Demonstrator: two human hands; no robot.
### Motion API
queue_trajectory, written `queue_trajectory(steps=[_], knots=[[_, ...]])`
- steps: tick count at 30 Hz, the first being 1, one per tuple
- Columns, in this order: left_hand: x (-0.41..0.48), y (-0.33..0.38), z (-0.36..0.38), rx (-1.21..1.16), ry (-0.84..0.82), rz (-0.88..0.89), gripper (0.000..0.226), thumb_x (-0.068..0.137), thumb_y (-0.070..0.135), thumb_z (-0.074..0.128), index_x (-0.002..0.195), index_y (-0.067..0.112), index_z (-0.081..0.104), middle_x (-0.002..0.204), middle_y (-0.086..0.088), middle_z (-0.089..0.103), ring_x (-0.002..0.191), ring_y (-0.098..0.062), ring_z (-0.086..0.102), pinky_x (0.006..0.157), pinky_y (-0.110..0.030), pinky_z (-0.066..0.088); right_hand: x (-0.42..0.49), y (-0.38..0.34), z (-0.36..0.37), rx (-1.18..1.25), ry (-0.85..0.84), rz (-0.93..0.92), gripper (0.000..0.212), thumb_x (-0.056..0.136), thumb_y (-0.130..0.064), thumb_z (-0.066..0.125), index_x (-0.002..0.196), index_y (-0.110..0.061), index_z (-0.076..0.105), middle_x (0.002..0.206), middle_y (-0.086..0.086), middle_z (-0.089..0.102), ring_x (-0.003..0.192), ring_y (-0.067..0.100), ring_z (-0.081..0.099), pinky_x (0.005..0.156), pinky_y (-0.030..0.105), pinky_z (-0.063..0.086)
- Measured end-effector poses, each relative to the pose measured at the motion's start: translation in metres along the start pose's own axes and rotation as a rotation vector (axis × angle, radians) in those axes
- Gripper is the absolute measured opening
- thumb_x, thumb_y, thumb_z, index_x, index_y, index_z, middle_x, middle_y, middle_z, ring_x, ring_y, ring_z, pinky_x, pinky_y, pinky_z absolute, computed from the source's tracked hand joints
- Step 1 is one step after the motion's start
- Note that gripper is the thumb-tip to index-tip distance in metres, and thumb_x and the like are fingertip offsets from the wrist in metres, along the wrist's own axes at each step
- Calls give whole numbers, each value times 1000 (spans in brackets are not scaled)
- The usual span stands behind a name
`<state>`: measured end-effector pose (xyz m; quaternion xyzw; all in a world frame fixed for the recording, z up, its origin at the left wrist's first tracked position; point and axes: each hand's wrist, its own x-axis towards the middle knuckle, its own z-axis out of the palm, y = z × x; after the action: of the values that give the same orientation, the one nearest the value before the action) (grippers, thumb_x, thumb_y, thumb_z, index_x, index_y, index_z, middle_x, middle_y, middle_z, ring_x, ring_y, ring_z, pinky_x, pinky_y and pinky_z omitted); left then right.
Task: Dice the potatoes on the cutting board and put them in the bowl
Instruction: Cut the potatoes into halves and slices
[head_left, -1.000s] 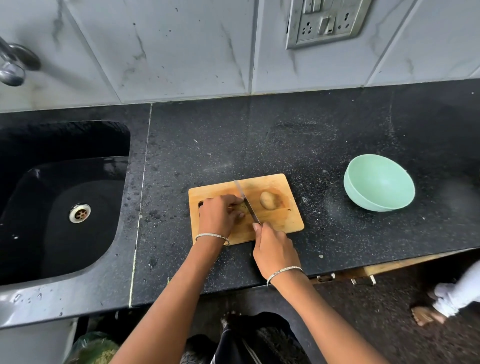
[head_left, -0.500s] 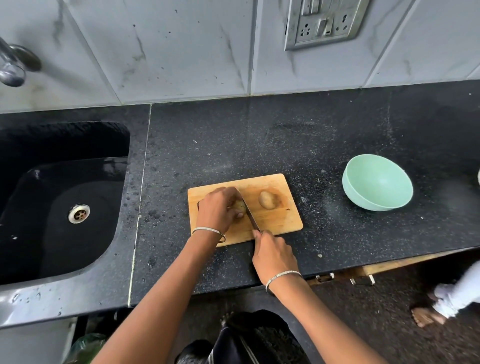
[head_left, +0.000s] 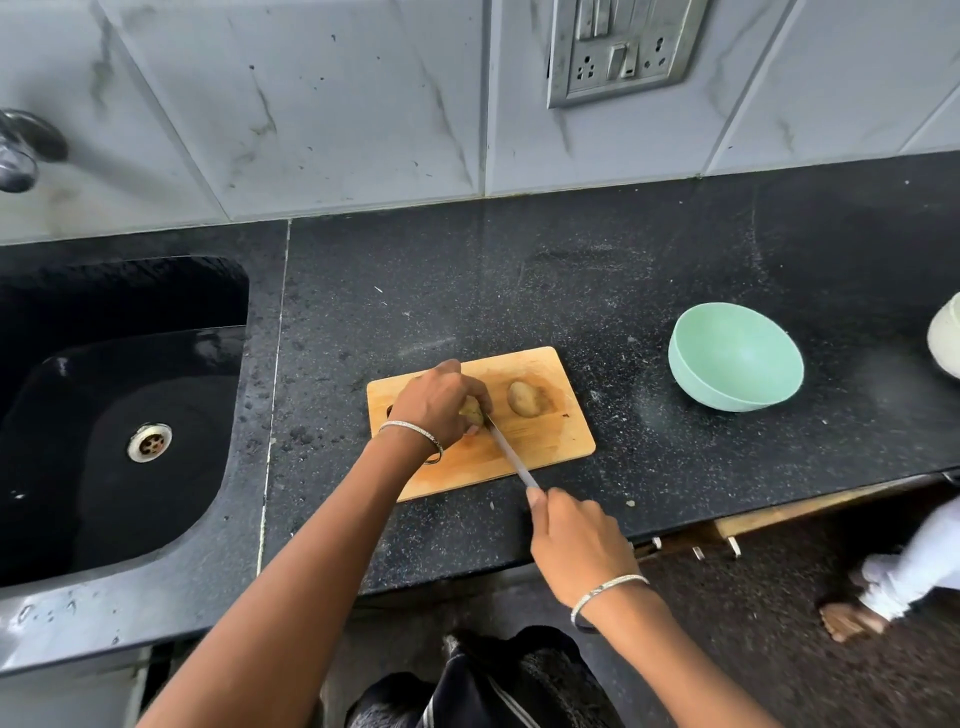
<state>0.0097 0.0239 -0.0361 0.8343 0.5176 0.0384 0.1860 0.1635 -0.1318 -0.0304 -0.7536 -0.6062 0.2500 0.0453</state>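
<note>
A wooden cutting board (head_left: 545, 441) lies on the black counter. On its left half my left hand (head_left: 439, 402) curls over a potato (head_left: 471, 409), mostly hidden under the fingers. My right hand (head_left: 576, 540) grips the handle of a knife (head_left: 511, 453) near the counter's front edge; the blade slants up to the left and its tip meets the held potato. A second potato (head_left: 523, 398) lies free on the board's right half. A mint-green bowl (head_left: 735, 364) stands on the counter to the right, nothing visible inside it.
A black sink (head_left: 119, 415) with a metal drain sits to the left, a tap (head_left: 21, 150) above it. A pale container (head_left: 948, 338) shows at the right edge. A socket plate (head_left: 623, 47) is on the tiled wall. Another person's foot (head_left: 852, 618) is on the floor at lower right.
My right hand has drawn the knife back toward the counter's front edge, so more of the blade shows. My left hand stays on the potato.
</note>
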Motion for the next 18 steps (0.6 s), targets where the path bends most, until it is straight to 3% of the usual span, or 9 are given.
queue_trajectory(steps=[5, 12, 18], knots=[[-9, -5, 13, -136, 130, -62, 39, 69, 21, 81, 100, 33, 62, 94, 3, 56, 85, -18, 60, 73, -37, 54, 5, 4, -22, 13, 29, 2, 48, 103, -47, 19, 91, -16, 54, 96, 14, 64, 92, 38, 60, 68, 40, 38], [-17, -9, 20, -304, 220, -151, 65, 65, 20, 85, 118, 28, 49, 93, 8, 65, 81, -13, 65, 75, -35, 56, 19, -12, -14, 80, 68, 29, 50, 103, -47, 19, 100, -14, 57, 101, 13, 64, 96, 37, 60, 66, 38, 35], [-23, -9, 30, -397, 301, -206, 39, 65, 23, 85, 95, 23, 61, 91, 8, 68, 79, -8, 65, 74, -32, 56, 26, -25, -2, 117, 7, 47, 50, 103, -47, 19, 102, -13, 56, 106, 14, 63, 99, 39, 59, 69, 37, 36]])
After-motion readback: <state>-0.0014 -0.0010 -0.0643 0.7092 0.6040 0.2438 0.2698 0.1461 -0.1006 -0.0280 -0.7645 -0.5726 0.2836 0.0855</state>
